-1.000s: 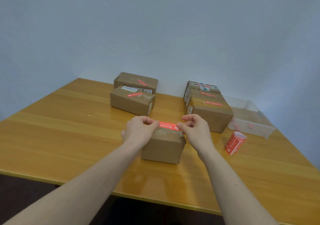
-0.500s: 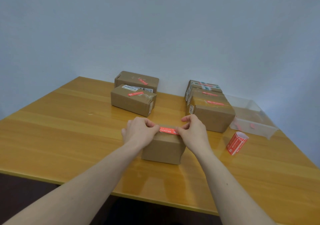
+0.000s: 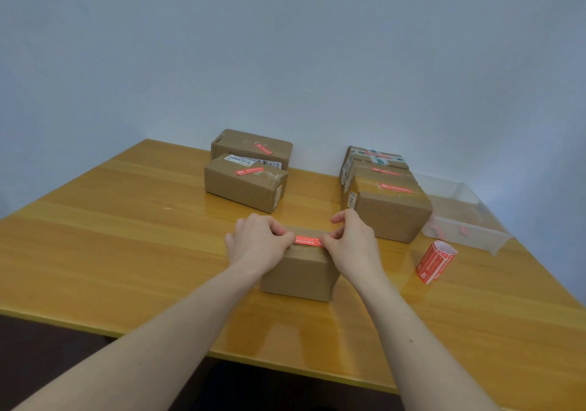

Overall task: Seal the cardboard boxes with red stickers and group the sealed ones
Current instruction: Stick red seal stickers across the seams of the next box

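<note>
A plain cardboard box (image 3: 301, 272) sits near the table's front middle. A red sticker (image 3: 308, 240) lies across its top. My left hand (image 3: 258, 242) pinches the sticker's left end and my right hand (image 3: 352, 241) pinches its right end, both resting on the box top. Two boxes with red stickers (image 3: 245, 182) stand at the back left. A second group of stickered boxes (image 3: 388, 203) stands at the back right.
A roll of red stickers (image 3: 436, 262) lies on the table right of my right hand. A clear plastic tray (image 3: 466, 220) with a few red scraps sits at the far right. The wooden table (image 3: 111, 236) ends at a wall behind.
Both hands have lowered the sticker from just above the box onto its top and moved closer together. The camera view shifted slightly.
</note>
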